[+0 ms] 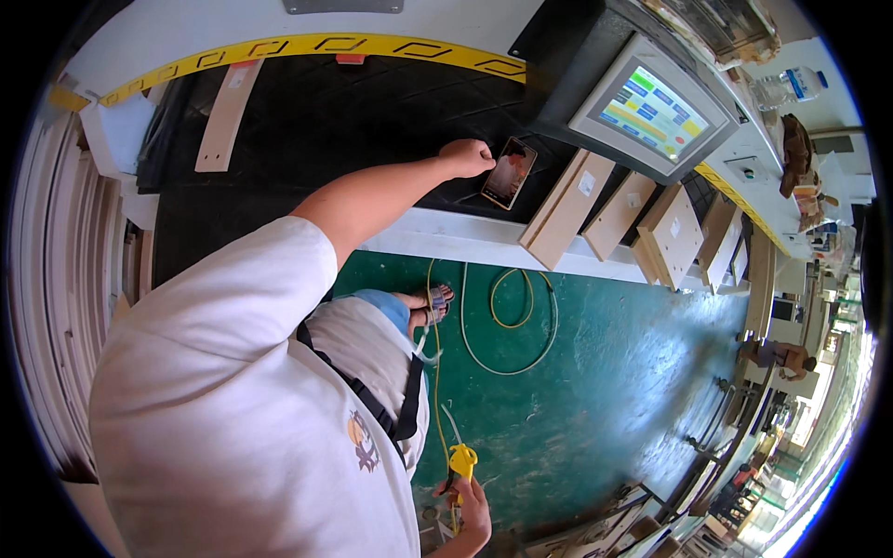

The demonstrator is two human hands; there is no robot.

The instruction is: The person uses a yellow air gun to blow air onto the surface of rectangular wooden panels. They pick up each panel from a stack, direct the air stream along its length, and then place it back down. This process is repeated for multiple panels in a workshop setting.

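Note:
My left hand (467, 159) is stretched out over the black work surface (363, 121), its fingers curled into a loose fist with nothing visible in them. Just beside its knuckles lies a phone (510, 174) with a lit screen, close to the surface's white edge. Lower in the view, my right hand (473, 514) is wrapped round a yellow air blow gun (462, 460). The gun's thin nozzle points away over the green floor, and a yellow hose hangs near it.
Several pale wooden boards (672, 232) lie along the white edge right of the phone. Another board (227, 121) rests at upper left. A control screen (654, 110) overhangs the surface. Coiled hoses (510, 321) lie on the green floor (586, 391). A person (781, 358) is far right.

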